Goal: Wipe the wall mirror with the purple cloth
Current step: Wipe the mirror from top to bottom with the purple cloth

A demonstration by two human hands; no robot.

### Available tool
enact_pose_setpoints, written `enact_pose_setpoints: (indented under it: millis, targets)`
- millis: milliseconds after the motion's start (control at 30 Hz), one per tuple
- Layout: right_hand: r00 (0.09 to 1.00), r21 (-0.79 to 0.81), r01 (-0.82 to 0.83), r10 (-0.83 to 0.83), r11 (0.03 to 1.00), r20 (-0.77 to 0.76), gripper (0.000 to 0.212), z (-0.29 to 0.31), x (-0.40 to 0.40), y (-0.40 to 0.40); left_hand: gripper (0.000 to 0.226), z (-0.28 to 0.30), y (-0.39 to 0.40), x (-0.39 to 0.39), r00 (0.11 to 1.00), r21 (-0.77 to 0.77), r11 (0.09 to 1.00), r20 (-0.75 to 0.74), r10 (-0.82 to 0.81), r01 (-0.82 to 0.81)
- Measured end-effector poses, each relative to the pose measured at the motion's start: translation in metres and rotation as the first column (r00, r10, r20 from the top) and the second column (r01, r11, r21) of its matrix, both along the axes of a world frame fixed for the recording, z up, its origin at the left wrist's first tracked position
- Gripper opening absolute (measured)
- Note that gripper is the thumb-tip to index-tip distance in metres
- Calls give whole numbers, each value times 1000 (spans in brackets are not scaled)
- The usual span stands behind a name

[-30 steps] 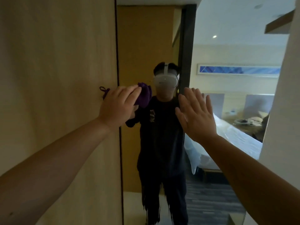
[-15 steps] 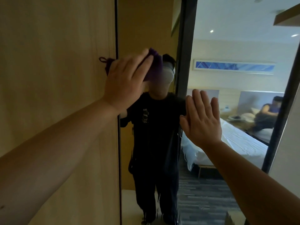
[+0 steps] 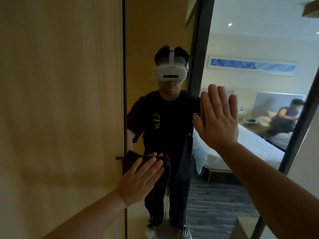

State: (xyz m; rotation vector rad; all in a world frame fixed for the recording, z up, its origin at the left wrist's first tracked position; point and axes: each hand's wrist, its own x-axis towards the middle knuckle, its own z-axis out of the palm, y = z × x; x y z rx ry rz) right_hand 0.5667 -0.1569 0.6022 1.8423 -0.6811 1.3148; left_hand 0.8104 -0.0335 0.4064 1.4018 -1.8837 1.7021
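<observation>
The left hand [image 3: 138, 178] had come down the glass since half a second before — from head height, where it covered the reflected headset, to about waist height on the reflection, hugging the left edge of the tall frameless wall mirror [image 3: 155, 40]. That drop read as one downward stroke along the left strip, so the wipe was under way, with the wide right part of the glass apparently not yet covered. The bunched dark purple cloth [image 3: 164, 167] lay flat against the mirror under that hand, just beside the pale wooden wall panel [image 3: 60, 100], a short loop of it poking left over the panel's edge. Its fingers [image 3: 151, 167] were nearly straight and spread over the cloth, pressing it to the glass rather than curling round it. The cloth was a crumpled wad with no clear front; its longer spread ran roughly across the mirror, from the left edge toward the centre. The right hand [image 3: 218, 121] stayed flat and held nothing, fingers straight and pointing up — braced on the mirror at chest height, much as before. The mirror's long axis stood vertical, and it reflected a white bed [image 3: 250, 145] in the room behind.
</observation>
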Motion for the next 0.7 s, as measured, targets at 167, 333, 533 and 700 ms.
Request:
enact_pose_setpoints:
  millis: [167, 333, 533, 700]
  targets:
    - [997, 133, -17, 28, 991, -76, 60, 9, -10, 17, 48, -1, 11, -6, 995, 66, 995, -70, -69, 74]
    - [998, 224, 28, -15, 974, -59, 63, 0, -65, 14, 36, 86, 19, -35, 923, -30, 954, -247, -295, 297]
    - [985, 232, 145, -119, 962, -126, 67, -10, -100, -12, 53, 276, -5, -84, 923, -296, 922, -217, -319, 249]
    - [992, 132, 89, -76, 987, -99, 66, -14, -102, -28, 58, 313, -43, -121, 969, -190, 980, -222, -107, 65]
